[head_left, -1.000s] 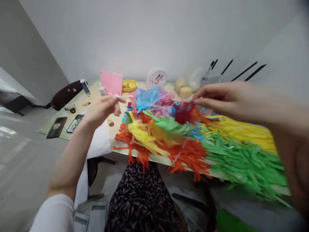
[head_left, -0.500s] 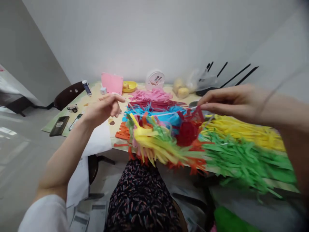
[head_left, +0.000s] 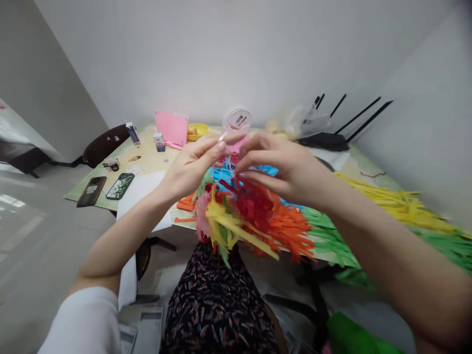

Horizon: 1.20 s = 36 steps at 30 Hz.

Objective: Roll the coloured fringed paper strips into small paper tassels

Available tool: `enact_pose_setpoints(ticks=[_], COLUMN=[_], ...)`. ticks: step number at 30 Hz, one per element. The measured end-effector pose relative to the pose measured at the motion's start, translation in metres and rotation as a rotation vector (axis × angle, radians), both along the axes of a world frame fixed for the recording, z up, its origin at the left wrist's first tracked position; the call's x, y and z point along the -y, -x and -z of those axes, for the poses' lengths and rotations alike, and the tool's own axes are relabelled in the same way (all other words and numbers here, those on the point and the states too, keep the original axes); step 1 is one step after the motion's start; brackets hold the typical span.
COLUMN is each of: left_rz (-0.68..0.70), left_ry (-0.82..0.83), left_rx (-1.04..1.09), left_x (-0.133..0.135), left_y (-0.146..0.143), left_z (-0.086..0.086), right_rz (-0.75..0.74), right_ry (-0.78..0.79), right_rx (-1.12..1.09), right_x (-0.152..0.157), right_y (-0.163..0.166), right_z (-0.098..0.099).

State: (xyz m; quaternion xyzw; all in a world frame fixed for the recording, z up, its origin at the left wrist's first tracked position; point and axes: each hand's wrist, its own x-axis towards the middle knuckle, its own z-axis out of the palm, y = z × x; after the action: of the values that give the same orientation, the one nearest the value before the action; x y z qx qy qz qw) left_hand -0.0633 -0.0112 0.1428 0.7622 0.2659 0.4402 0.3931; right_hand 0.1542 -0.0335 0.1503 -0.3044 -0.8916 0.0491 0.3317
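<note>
My left hand [head_left: 193, 164] is raised over the table, with thumb and forefinger pinched on a thin white string [head_left: 222, 139]. Close beside it, my right hand [head_left: 278, 164] has its fingers bent together on the string; its exact grip is blurred. Below both hands hangs a bunch of cut paper fringe on the string: yellow strips [head_left: 228, 216], red strips [head_left: 254, 204] and some pink and pale green ones. Orange fringe [head_left: 293, 228] and blue fringe [head_left: 223, 174] lie on the table behind the bunch, partly hidden by it and by my hands.
Green fringe [head_left: 326, 236] and yellow fringe [head_left: 383, 196] spread over the right side. Two phones, a dark one [head_left: 91, 191] and a patterned one [head_left: 120, 187], lie left. Along the back stand a carton [head_left: 132, 132], pink board [head_left: 172, 129], yellow bowl [head_left: 201, 130] and round white container [head_left: 237, 120].
My hands have come together from wide apart, the right one moving far to the left. The string, stretched between them before, is now drawn in, and the hanging fringe has bunched up.
</note>
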Motion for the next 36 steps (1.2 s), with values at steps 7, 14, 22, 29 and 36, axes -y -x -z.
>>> enact_pose_setpoints(ticks=[7, 14, 22, 29, 36], left_rz=[0.002, 0.096, 0.118, 0.084, 0.021], left_ry=[-0.343, -0.346, 0.007, 0.017, -0.077], left_rx=[-0.045, -0.055, 0.046, 0.007, 0.012], left_x=[0.0, -0.017, -0.016, -0.017, -0.019], left_y=[-0.017, -0.026, -0.02, -0.026, -0.026], left_z=[-0.01, -0.009, 0.001, -0.009, -0.011], right_rz=[-0.026, -0.216, 0.064, 0.141, 0.017], right_ry=[-0.105, 0.148, -0.058, -0.31, -0.584], right_rx=[-0.273, -0.258, -0.014, 0.165, 0.46], right_x=[-0.006, -0.013, -0.005, 0.012, 0.01], right_y=[0.012, 0.007, -0.009, -0.006, -0.002], right_z=[0.002, 0.002, -0.003, 0.0, 0.001])
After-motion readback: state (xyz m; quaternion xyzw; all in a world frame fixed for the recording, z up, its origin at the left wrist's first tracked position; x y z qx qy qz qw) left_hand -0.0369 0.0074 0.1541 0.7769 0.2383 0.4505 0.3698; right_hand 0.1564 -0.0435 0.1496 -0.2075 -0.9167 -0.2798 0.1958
